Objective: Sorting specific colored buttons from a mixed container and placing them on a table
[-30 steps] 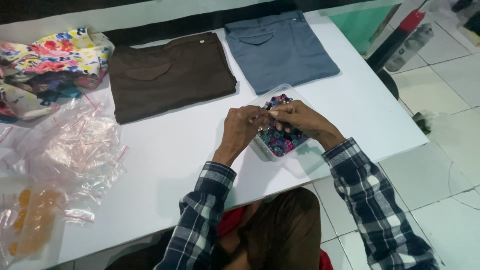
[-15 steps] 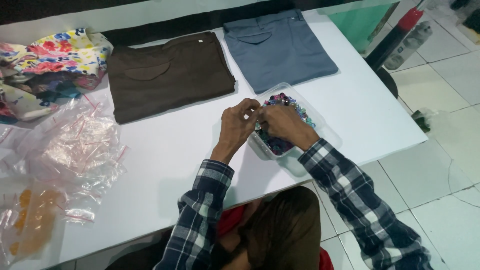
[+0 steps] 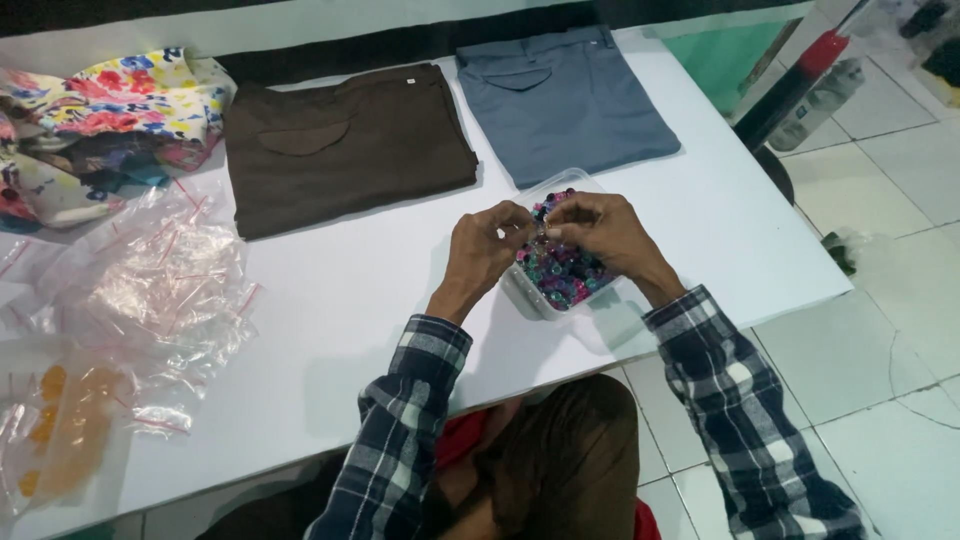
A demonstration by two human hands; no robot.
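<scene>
Pinching something tiny, too small to tell, left hand (image 3: 488, 243) and right hand (image 3: 600, 232) met over bead tub (image 3: 560, 270); brown trousers (image 3: 345, 145) lay on bench (image 3: 330, 300).

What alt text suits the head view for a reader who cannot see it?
Both hands, left hand and right hand, meet over a clear tub of coloured buttons on a white table. Folded brown trousers and grey trousers lie beyond.

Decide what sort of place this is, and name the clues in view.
Probably a small garment or tailoring workroom. On the white table lie folded brown trousers and grey trousers, a heap of clear plastic bags, and a clear tub of coloured buttons under both hands.
</scene>
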